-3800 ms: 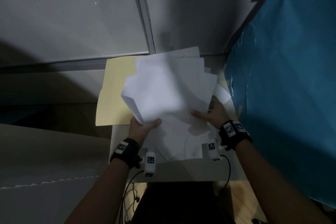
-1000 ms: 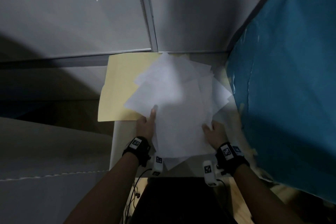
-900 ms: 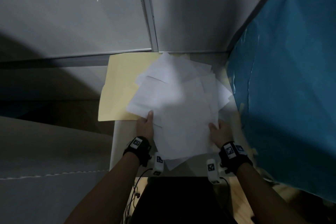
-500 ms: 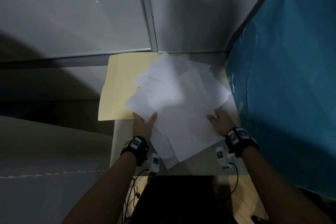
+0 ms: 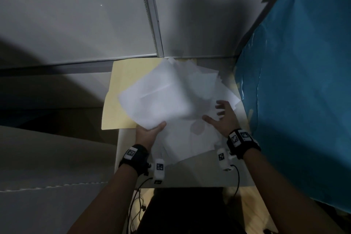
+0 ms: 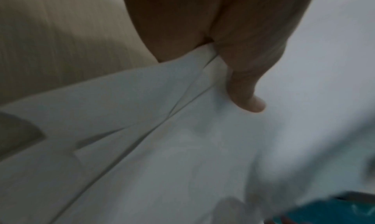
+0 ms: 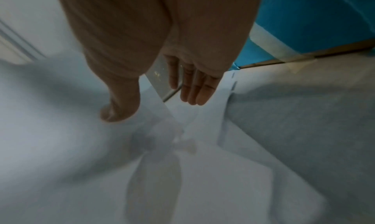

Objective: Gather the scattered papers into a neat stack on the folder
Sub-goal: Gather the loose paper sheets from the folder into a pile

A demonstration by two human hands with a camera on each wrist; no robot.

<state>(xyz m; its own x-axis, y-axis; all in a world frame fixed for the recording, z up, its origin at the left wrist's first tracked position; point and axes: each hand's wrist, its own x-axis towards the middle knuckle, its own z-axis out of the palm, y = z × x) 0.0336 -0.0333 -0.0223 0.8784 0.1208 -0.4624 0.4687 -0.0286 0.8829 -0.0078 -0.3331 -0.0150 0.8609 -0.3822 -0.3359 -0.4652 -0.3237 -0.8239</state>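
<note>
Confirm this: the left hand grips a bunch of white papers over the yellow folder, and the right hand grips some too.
Not quite. The left hand does grip the papers over the yellow folder, but the right hand grips nothing: the right wrist view shows its fingers straight and spread above the sheets.

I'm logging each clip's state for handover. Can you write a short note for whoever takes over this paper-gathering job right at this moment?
Left hand: grips the near edge of a lifted bunch of white papers, thumb on top.
Right hand: open, fingers spread, over the loose sheets on the right; holds nothing.
Folder: yellow, flat at the back left of the table, partly covered by the papers.
Done: sheets are pulled into one overlapping pile, part of it on the folder.
Left: edges are fanned at different angles, and some sheets hang off toward the near table edge and toward the blue sheet. Square them and set the stack on the folder.
</note>
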